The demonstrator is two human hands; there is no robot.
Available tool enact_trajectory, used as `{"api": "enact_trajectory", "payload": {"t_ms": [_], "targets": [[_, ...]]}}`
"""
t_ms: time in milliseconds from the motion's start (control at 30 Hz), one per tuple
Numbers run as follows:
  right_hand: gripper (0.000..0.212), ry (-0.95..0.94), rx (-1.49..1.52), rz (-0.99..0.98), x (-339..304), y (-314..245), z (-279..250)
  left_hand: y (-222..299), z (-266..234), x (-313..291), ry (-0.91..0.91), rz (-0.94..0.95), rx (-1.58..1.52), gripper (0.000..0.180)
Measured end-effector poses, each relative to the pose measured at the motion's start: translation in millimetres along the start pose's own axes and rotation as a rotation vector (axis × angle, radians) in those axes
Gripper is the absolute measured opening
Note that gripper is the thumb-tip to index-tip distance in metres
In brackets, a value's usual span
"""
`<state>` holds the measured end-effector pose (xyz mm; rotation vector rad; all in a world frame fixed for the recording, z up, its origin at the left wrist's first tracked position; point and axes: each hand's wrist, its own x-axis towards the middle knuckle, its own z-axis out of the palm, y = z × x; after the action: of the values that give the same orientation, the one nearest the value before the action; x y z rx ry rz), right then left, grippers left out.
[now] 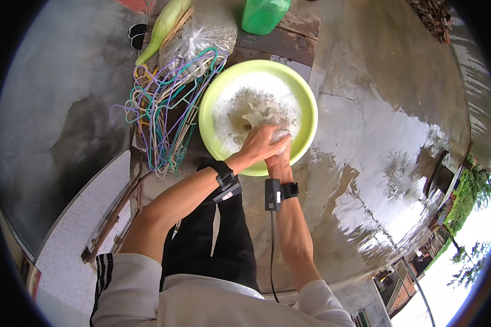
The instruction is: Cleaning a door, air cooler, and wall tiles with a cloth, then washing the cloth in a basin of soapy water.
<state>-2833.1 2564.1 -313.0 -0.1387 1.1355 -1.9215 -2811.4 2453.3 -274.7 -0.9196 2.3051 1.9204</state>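
Note:
A yellow-green basin [312, 117] of foamy, murky water stands in front of me. My left hand [261, 143] and my right hand [280, 155] meet over its near side. Between them is a wet, pale cloth [262, 115], bunched up, its loose part trailing into the water. The left fingers curl round the cloth and partly cover the right hand. Suds cling to the right hand, which is also closed on the cloth. A black strap with a small box sits on each wrist.
Left of the basin lies a tangle of coloured clothes hangers [166, 117]. Behind them are a knotted clear plastic bag [199, 46] and a long green gourd [162, 30]. A green plastic container [264, 15] stands on the wooden boards [281, 46]. Wet concrete floor [360, 141] extends to the right.

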Motion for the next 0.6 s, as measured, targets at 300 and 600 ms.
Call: {"api": "enact_trajectory", "payload": {"t_ms": [300, 600], "targets": [[0.022, 0.640, 0.192, 0.291, 40.7, -25.8, 21.6, -21.4, -4.3, 55.2, 0.240, -0.260, 0.300, 0.034], [0.072, 0.599, -0.030, 0.316, 56.0, -55.8, 5.3, -74.5, -22.1, 42.4, 0.348, -0.481, 0.282, 0.047]]}}
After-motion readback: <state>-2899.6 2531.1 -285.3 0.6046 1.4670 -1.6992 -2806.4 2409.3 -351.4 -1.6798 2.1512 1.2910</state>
